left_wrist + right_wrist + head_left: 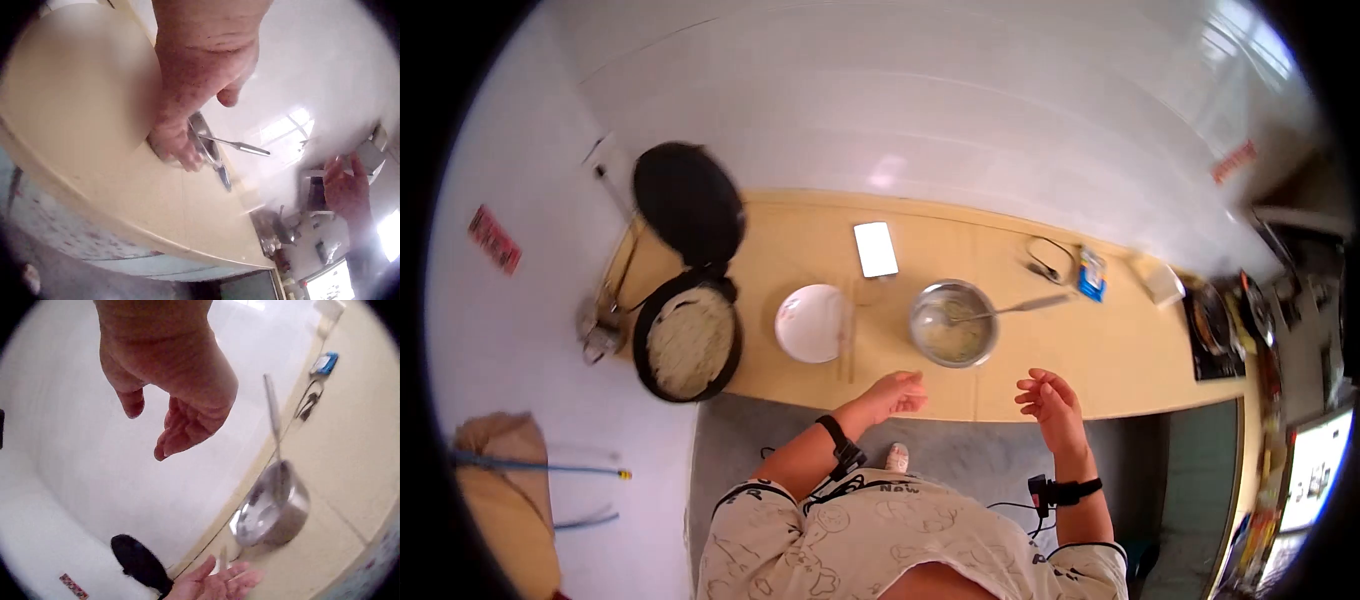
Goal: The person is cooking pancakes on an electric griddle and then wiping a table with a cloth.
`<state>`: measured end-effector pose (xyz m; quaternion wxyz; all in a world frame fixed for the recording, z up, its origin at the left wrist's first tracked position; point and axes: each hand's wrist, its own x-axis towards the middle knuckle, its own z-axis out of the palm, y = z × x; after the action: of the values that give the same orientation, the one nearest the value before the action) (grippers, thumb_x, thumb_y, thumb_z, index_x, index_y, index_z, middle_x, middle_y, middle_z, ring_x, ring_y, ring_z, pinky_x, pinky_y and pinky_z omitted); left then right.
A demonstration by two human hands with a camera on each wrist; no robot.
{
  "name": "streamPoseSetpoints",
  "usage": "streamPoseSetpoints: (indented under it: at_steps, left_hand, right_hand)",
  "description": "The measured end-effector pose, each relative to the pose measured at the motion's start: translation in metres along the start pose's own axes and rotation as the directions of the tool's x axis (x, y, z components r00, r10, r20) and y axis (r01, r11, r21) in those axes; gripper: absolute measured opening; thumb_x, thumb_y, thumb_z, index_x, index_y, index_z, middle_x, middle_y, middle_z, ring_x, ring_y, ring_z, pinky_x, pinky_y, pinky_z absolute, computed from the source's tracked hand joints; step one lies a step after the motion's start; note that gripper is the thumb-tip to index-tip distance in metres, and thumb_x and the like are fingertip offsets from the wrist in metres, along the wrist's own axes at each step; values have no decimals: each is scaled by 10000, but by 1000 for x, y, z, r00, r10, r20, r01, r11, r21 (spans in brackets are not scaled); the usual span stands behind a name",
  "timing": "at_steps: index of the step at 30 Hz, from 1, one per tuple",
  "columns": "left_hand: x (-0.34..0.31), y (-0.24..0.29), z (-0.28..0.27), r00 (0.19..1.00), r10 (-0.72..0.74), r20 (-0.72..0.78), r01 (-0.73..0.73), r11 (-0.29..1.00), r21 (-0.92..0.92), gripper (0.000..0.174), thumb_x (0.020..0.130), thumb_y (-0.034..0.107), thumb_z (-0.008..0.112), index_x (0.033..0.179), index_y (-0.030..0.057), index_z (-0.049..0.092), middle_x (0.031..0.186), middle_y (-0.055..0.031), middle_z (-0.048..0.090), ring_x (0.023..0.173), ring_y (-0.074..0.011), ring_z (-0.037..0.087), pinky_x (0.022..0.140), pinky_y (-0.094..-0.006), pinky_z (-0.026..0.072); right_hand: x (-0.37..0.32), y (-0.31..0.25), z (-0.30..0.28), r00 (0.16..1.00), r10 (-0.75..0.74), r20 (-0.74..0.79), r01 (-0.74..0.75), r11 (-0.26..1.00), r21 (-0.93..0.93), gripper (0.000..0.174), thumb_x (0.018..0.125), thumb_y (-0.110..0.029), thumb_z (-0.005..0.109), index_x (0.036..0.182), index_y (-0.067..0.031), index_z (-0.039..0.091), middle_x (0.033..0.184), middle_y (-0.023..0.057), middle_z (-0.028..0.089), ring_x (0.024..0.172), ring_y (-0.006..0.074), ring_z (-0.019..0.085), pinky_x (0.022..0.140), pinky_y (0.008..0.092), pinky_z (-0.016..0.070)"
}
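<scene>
My left hand (pixel 895 394) hovers by the counter's front edge, fingers loosely bent and holding nothing. To its right, my right hand (pixel 1052 405) is raised with relaxed, slightly curled fingers, also holding nothing. Between and beyond them stands a steel bowl (pixel 986 345) with pale, wet mixture inside. A ladle (pixel 1032 304) leans in it, its handle pointing right over the rim. Left of the bowl lie a white plate (pixel 805 322) and a pair of chopsticks (pixel 849 340). In the right wrist view, the right hand (pixel 181 394) appears above the bowl's level, apart from it.
At the left, an electric griddle (pixel 640 350) has its black lid (pixel 688 205) raised and a pale flat layer (pixel 690 345) inside. A white-faced tablet or phone (pixel 876 249), a cable (pixel 1052 262) and a blue packet (pixel 1092 273) lie toward the wall. A stove (pixel 1215 365) is far right.
</scene>
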<state>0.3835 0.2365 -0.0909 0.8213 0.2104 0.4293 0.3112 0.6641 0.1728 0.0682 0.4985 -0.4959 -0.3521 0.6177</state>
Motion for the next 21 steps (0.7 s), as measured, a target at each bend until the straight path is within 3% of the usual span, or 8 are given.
streamPoseSetpoints:
  at_steps: [3, 7, 9, 10, 15, 16, 18, 21]
  left_hand:
    - [-54, 7, -41, 973, -109, 203, 69, 978, 197, 385, 870, 280, 582, 1145, 32, 479, 1088, -88, 566, 947, -226, 601, 780, -316, 516]
    - [-134, 9, -128, 993, -47, 105, 31, 988, 149, 386, 884, 268, 559, 1176, 32, 471, 1136, -107, 554, 995, -231, 585, 805, -323, 506]
    - [-177, 10, -178, 996, -53, -76, 64, 988, 140, 401, 887, 310, 551, 1187, 54, 479, 1146, -97, 535, 1008, -225, 566, 819, -343, 490]
    - [-198, 6, -203, 995, -54, -79, 64, 988, 138, 401, 887, 310, 551, 1187, 54, 479, 1146, -97, 535, 1008, -225, 566, 819, -343, 490]
    - [-252, -25, -348, 978, 41, -207, -98, 958, -270, 413, 893, 290, 547, 1214, 46, 456, 1146, -130, 534, 1018, -248, 563, 818, -371, 496]
    - [-260, -22, -359, 980, 45, -196, -100, 955, -279, 413, 893, 290, 547, 1214, 46, 456, 1146, -130, 534, 1018, -248, 563, 818, -371, 496]
    - [-274, -10, -379, 934, 35, -356, -166, 924, -346, 394, 901, 295, 533, 1192, 36, 470, 1136, -138, 537, 1006, -271, 564, 812, -390, 504]
    - [-274, 0, -400, 910, 26, -413, -205, 896, -395, 371, 911, 297, 512, 1162, 27, 479, 1121, -147, 542, 982, -291, 566, 816, -406, 509]
  right_hand:
    - [6, -3, 58, 983, -42, 179, 45, 999, -12, 278, 898, -188, 523, 1126, -29, 530, 964, 105, 637, 811, 185, 623, 704, 269, 487]
    - [11, -2, 140, 950, -64, 307, 69, 998, -5, 251, 904, -181, 514, 1109, -38, 538, 940, 104, 640, 770, 181, 623, 685, 267, 484]
    - [10, 4, 184, 941, -74, 331, 73, 997, 16, 222, 910, -172, 505, 1087, -44, 545, 914, 99, 640, 736, 164, 616, 660, 260, 477]
    - [8, 6, 208, 940, -72, 333, 71, 997, 16, 222, 910, -172, 505, 1087, -44, 545, 914, 99, 640, 736, 164, 616, 660, 260, 477]
    - [34, 3, 321, 949, -99, 301, 126, 989, -73, 231, 918, -168, 486, 1105, -39, 530, 954, 91, 625, 746, 142, 603, 657, 242, 465]
    - [44, -4, 343, 950, -113, 292, 150, 983, -108, 246, 917, -176, 486, 1117, -37, 525, 983, 90, 619, 766, 139, 601, 667, 241, 461]
    - [66, -19, 380, 945, -148, 293, 218, 950, -223, 290, 909, -209, 494, 1134, -29, 520, 1032, 77, 604, 828, 138, 590, 706, 252, 451]
    - [109, -40, 421, 925, -225, 306, 321, 895, -311, 364, 880, -270, 522, 1154, -31, 519, 1060, 62, 596, 898, 151, 574, 758, 272, 434]
